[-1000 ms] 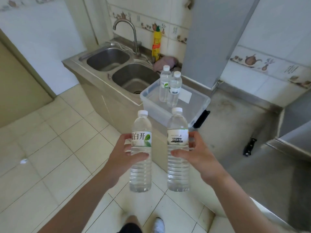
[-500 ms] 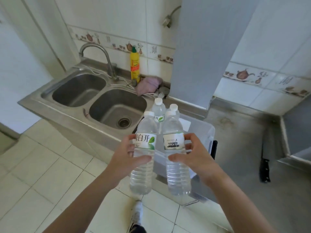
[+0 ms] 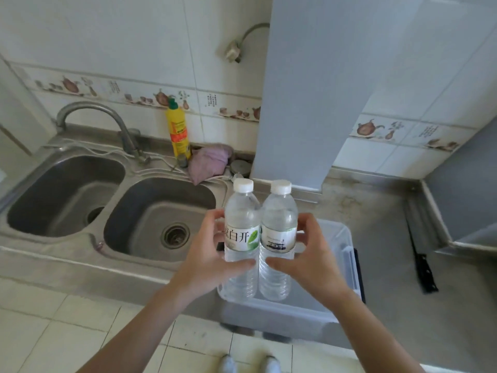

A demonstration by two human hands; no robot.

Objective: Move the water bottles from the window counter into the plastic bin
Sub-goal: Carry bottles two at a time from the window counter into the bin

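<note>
Now both bottles upright, caps up, touching side by side over plastic bin [image 3: 347, 251] on desk. Left hand [image 3: 204, 262] fingers curled round left bottle [image 3: 242, 238]; right hand [image 3: 312, 262] fingers wrapped round right bottle [image 3: 278, 232]. Bin contents hidden.

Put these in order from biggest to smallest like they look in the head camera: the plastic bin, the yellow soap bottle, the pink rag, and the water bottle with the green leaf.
1. Plastic bin, biggest.
2. Water bottle with the green leaf. It looks extra big because it is held close to the camera.
3. Yellow soap bottle and pink rag: about alike, and farther away, so no ranking.
</note>
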